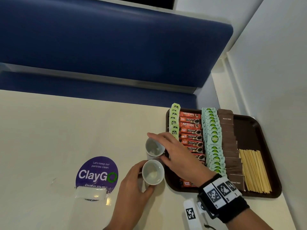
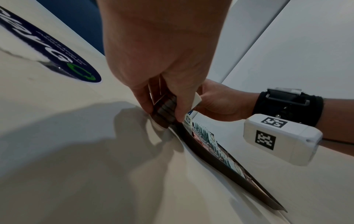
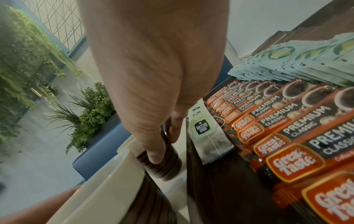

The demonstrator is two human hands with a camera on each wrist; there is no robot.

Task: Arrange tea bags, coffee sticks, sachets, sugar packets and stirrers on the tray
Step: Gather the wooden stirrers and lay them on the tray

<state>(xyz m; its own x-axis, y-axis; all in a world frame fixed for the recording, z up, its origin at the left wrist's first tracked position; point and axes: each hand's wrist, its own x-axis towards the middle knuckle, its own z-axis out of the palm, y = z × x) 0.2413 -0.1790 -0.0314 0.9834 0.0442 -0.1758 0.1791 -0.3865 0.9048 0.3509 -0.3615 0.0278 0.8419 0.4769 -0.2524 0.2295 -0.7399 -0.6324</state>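
Your tray [image 1: 259, 123] sits at about three o'clock on the bench [image 1: 49, 130], and it looks nearly finished. Working across it from nine o'clock to three o'clock, you have a column of tea bags [image 1: 174, 122], a column of coffee sticks [image 1: 191, 130], the green sachets [image 1: 214, 138], the brown sugar packets [image 1: 230, 146] and a bundle of stirrers [image 1: 255, 171] at roughly four o'clock. Every kind the task names is already laid in its own row (one coffee stick lies apart at the near left corner, partly hidden under your wrist).

Two small cups stand on the bench just beside the tray's left rim. Your left hand [image 1: 132, 183] curls around the near cup [image 1: 153, 172], thumb and fingers on its ribbed wall. Your right hand [image 1: 174, 151] reaches over the far cup [image 1: 154, 147], fingers spread on its side and rim.

Both cups look nearly empty, so what is left seems small: moving the cups aside and perhaps straightening that stray stick.
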